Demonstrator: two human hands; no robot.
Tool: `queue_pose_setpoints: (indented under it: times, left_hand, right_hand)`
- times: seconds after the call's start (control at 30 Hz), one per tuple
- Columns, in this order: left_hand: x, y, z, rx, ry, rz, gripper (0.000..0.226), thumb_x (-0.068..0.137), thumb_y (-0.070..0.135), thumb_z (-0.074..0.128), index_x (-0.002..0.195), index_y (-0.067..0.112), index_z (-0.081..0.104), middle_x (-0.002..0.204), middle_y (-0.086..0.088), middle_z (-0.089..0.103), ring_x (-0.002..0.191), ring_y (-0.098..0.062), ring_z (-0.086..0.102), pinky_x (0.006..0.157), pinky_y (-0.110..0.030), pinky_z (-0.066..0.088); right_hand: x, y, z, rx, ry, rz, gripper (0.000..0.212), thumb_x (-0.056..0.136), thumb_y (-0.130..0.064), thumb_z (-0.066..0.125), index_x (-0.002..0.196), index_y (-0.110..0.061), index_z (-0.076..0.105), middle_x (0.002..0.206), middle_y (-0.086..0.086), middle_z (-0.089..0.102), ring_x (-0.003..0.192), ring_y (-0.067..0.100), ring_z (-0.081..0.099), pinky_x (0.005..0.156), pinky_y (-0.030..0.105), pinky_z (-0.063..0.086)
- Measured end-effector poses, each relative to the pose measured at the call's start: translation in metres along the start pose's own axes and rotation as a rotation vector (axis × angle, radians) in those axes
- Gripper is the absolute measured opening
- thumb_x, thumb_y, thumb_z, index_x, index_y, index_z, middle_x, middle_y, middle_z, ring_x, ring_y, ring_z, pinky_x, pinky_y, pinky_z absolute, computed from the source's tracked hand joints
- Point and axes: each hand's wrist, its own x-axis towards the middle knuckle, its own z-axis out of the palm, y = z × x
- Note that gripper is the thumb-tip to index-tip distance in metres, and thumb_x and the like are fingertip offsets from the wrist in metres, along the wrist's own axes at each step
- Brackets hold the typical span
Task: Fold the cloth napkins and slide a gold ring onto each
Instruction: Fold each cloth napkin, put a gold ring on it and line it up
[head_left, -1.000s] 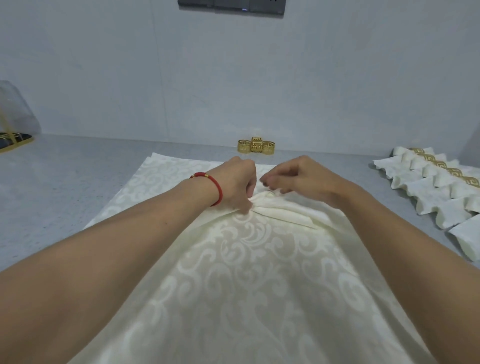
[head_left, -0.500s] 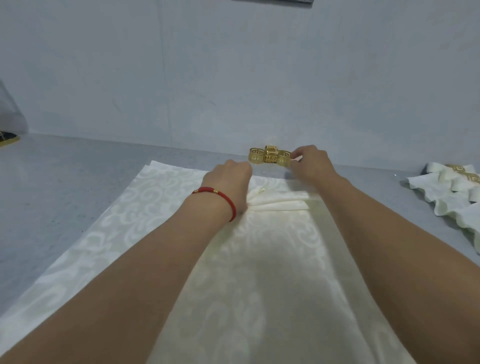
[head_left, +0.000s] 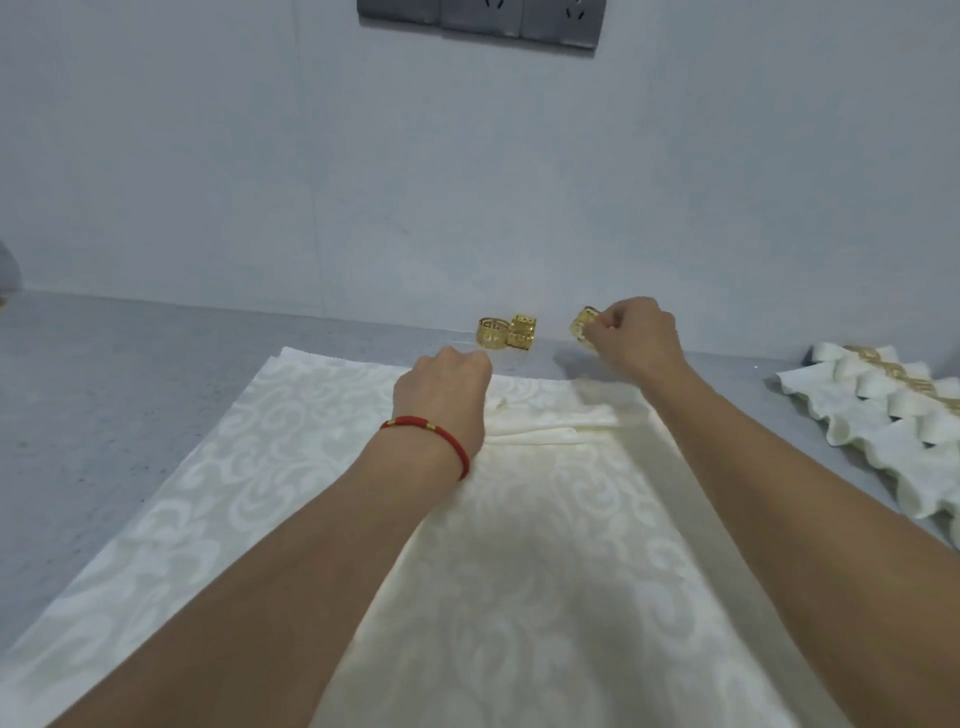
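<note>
**Inspector:** Since the earlier frame, one gold ring (head_left: 586, 328) has left the cluster by the wall and now sits off the counter, pinched in the right hand (head_left: 636, 335). Confirm?

**Assistant:** Confirmed. The thumb and curled fingers of that hand close on the ring, which is held above the grey counter (head_left: 104, 395), to the right of the remaining rings (head_left: 506, 332).

**Inspector:** How many remain?

**Assistant:** A tight cluster standing together near the wall; an exact count cannot be read.

**Inspector:** Left hand?

**Assistant:** The left hand (head_left: 447, 395), with a red bracelet (head_left: 431, 434) at the wrist, is curled knuckles-up on the gathered part of the cream napkin (head_left: 519, 545). Its fingertips are hidden, but the pleats bunch together just beside it, so it appears to grip the folds.

**Inspector:** Position of the napkin?

**Assistant:** Spread flat across the counter toward the camera, with pleated folds (head_left: 561, 423) running rightward from the left hand, under the right forearm.

**Inspector:** The hands relative to each other?

**Assistant:** Apart; the right sits farther back and to the right.

**Inspector:** Anything else?

**Assistant:** Finished napkins (head_left: 883, 415) with gold rings lie in a row at the right edge. Grey wall sockets (head_left: 480, 18) are at the top.
</note>
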Motion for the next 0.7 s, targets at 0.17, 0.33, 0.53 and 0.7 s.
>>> queue_pose_setpoints:
  times: [0.17,0.33,0.53,0.7]
  left_hand:
    - [-0.010,0.010,-0.003,0.010,0.071,0.009,0.029,0.085,0.000,0.060,0.089,0.016,0.036,0.085,-0.003,0.037,0.094,-0.031,0.053,0.070,-0.034,0.037]
    - [-0.032,0.005,-0.011,-0.015,0.179,0.024,0.021,0.081,0.004,0.061,0.081,0.015,0.042,0.082,-0.003,0.044,0.089,-0.033,0.058,0.064,-0.034,0.035]
    - [-0.062,-0.002,-0.009,-0.122,0.362,0.082,0.028,0.072,0.004,0.067,0.069,0.012,0.040,0.069,-0.004,0.046,0.061,-0.027,0.043,0.055,-0.032,0.031]
    - [-0.072,-0.004,-0.003,-0.186,0.399,0.150,0.035,0.061,-0.002,0.071,0.063,0.013,0.039,0.059,-0.006,0.049,0.051,-0.029,0.045,0.048,-0.032,0.035]
  right_hand:
    - [-0.091,0.024,-0.077,0.429,0.095,0.144,0.021,0.085,-0.029,0.075,0.082,-0.008,0.076,0.081,0.008,0.073,0.078,0.032,0.066,0.080,0.039,0.056]
    - [-0.150,0.043,-0.111,0.642,0.156,0.288,0.017,0.093,-0.021,0.071,0.079,-0.010,0.071,0.079,0.005,0.068,0.078,0.019,0.061,0.076,0.031,0.047]
    - [-0.179,0.049,-0.090,0.793,0.142,0.357,0.021,0.093,-0.027,0.074,0.100,-0.008,0.069,0.093,0.006,0.074,0.077,0.015,0.070,0.077,0.028,0.052]
    - [-0.185,0.044,-0.087,0.754,0.109,0.306,0.016,0.094,-0.021,0.071,0.104,-0.014,0.060,0.104,0.007,0.073,0.077,0.018,0.076,0.092,0.043,0.058]
